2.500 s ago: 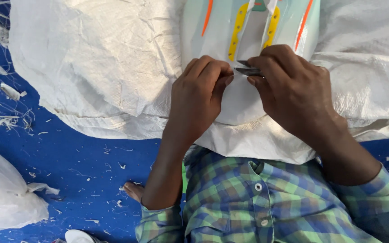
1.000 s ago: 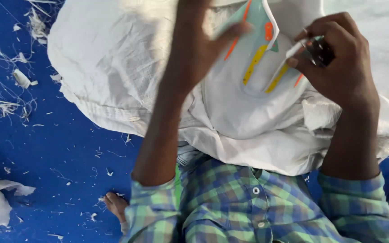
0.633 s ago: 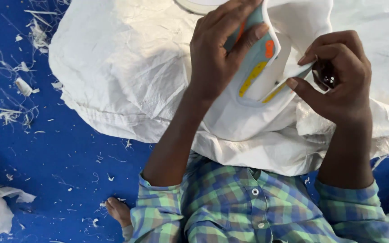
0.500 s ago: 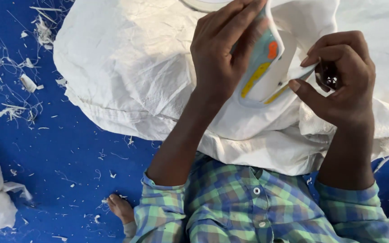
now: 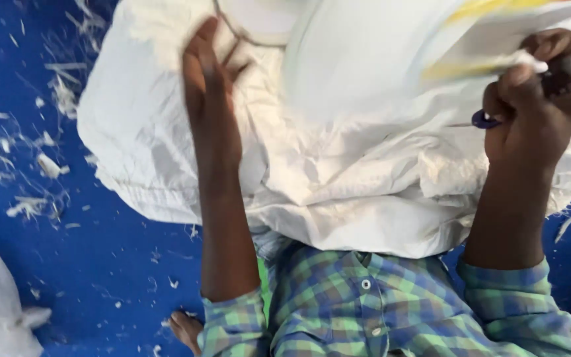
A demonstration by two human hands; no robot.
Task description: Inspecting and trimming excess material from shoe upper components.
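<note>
Seen from the head camera, looking down over a blue floor (image 5: 67, 264) littered with white scraps, a large white woven sack (image 5: 338, 192) lies across the person's lap. Left hand (image 5: 211, 99) presses flat on the sack, fingers spread. Right hand (image 5: 540, 99) is clamped on a blurred fold of white cloth with yellow stripes (image 5: 484, 63), apparently also gripping a small blue-handled tool (image 5: 485, 120).

White sack (image 5: 338, 178), blue floor (image 5: 100, 264), green-blue checked shirt (image 5: 365, 311)
</note>
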